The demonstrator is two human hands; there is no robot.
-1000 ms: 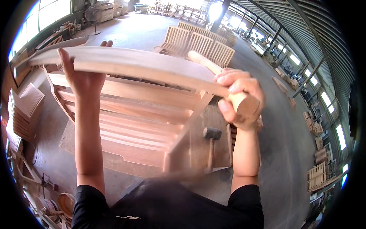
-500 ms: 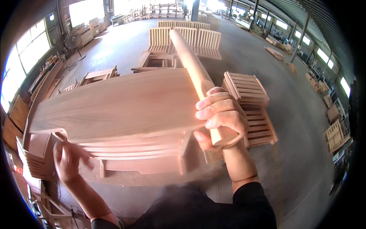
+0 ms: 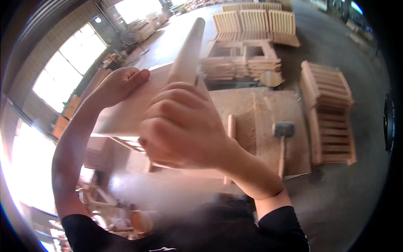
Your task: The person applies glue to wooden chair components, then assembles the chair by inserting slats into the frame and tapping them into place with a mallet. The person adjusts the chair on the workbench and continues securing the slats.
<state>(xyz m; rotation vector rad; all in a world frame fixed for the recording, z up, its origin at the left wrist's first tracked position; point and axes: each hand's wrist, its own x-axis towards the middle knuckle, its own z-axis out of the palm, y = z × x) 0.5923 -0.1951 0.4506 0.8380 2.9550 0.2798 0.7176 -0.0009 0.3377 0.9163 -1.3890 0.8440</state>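
In the head view, we see a broad, smooth wooden board (image 3: 136, 101), pale and pinkish, raised in front of the body on the left of the middle. At its right end a rounded wooden piece (image 3: 189, 50), thick as a club and blunt at the tip, slants up and away; we cannot tell whether the two are joined. Below and to the right lies a plywood worktop (image 3: 273, 107), its surface rough with brown, dusty streaks. On it we find a mallet (image 3: 283, 129) with a dark, blocky head and a pale wooden handle, and nearer the middle a narrow wooden bar (image 3: 231, 128). Just beside the worktop's right edge stand slatted wooden panels (image 3: 329, 88). Beyond the far edge we make out a stack of wooden frames (image 3: 241, 63), and past that slatted seats (image 3: 247, 23) in a row.

At the lower left we notice a round tub (image 3: 141, 221), too blurred for us to tell its contents.

Our right hand (image 3: 182, 126) is clamped round the lower part of the rounded piece, fingers curled. Our left hand (image 3: 124, 84) touches the board near its far edge, partly curled; we cannot tell how firmly it grips. The hands are apart.
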